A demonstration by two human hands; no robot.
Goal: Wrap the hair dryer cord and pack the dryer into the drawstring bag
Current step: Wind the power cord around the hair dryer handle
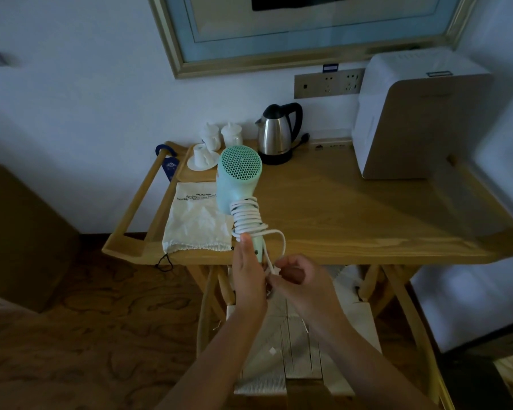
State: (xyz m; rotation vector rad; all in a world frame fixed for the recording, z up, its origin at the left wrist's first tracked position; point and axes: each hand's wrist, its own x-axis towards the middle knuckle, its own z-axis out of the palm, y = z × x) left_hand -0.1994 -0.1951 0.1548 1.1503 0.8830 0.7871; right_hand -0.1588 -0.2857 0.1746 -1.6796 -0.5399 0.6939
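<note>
Left hand point(249, 273) grip holds the hair dryer point(239, 184) handle above the bench point(353, 220); right hand point(293, 276) pinches the cord point(248, 217) tail. Keep tension, tuck it under a coil.

wooden table point(353, 214), drawstring bag point(196, 220), kettle point(277, 133), cups point(219, 137)

one mint hair dryer point(238, 176) with one white cord point(247, 218), one white drawstring bag point(194, 220) and one steel kettle point(276, 134) are in view. three white lidded cups point(211, 137) stand near one saucer point(193, 164) on the one wooden counter point(353, 214). two hands show, one left hand point(248, 273) and one right hand point(295, 276), plus one white appliance point(409, 113) and one framed picture point(308, 34).
</note>
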